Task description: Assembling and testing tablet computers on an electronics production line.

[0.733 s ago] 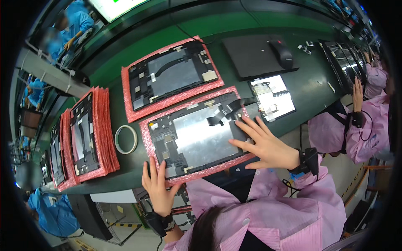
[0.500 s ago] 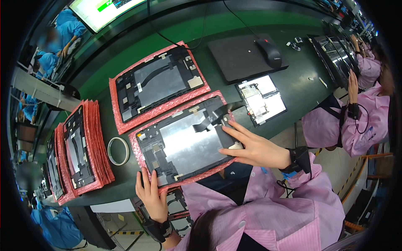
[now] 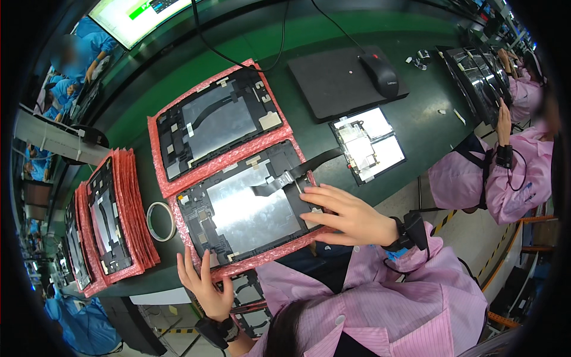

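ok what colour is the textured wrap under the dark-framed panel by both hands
Textured wrap: pinkish red, head view.

The front panel (image 3: 244,229) has a matt black, plastic-looking frame (image 3: 193,215) and a smooth, glossy, metallic centre plate (image 3: 259,217). The pink wrap (image 3: 267,256) is crinkled, shiny plastic. The ribbon cable (image 3: 320,160) looks smooth. The bench (image 3: 428,107) is smooth and semi-gloss; the sleeve (image 3: 428,285) is striped cloth.

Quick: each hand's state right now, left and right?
Left hand: open, spread at the near-left corner of the pink wrap.
Right hand: open, spread over the right end of the dark-framed panel.
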The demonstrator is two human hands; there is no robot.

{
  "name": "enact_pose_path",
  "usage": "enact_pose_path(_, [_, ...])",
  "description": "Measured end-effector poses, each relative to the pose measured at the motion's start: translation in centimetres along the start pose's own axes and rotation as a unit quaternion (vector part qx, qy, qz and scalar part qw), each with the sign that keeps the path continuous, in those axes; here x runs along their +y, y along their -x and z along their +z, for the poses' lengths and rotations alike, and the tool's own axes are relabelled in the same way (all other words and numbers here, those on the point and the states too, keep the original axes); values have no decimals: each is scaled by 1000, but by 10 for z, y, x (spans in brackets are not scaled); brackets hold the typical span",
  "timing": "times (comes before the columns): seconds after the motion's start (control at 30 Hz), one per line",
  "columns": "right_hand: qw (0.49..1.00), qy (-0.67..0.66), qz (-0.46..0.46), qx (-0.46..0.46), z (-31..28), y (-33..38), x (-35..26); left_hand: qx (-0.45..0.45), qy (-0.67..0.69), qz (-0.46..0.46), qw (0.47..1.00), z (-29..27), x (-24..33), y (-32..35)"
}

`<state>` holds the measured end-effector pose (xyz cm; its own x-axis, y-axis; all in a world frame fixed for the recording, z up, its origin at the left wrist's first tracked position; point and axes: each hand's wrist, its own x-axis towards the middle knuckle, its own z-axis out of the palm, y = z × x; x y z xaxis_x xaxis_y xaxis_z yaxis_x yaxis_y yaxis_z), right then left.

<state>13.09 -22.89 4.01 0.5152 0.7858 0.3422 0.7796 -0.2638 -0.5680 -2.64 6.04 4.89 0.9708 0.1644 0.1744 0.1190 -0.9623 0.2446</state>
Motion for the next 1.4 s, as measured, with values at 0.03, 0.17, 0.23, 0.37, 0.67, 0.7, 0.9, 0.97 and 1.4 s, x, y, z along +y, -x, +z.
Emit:
enact_pose_path(0.03, [999,-6,2,41,-2,4,3,8,13,16,1000,-2,3,-2])
enact_pose_path(0.17, [984,13,62,165,-10,11,10,38,66,31,997,-1,5,-11])
enact_pose_path(0.23, [976,10,109,187,-13,11,12,60,99,8,993,9,1,-16])
enact_pose_path(0.37, [991,-14,66,112,-6,-4,8,93,100,-24,990,22,-3,-24])
enact_pose_path(0.67, [993,24,110,24,14,-48,-3,126,27,-9,992,32,-5,-22])
enact_pose_path(0.7, [994,33,101,38,18,-51,-1,130,20,-3,991,34,-7,-22])
enact_pose_path(0.9, [991,37,127,18,29,-62,3,139,30,-12,990,32,-10,-22])
enact_pose_path(0.97, [989,38,139,13,29,-61,4,144,38,-8,989,32,-10,-23])
enact_pose_path(1.4, [990,54,133,2,30,-61,2,175,77,-8,982,37,-14,-22])
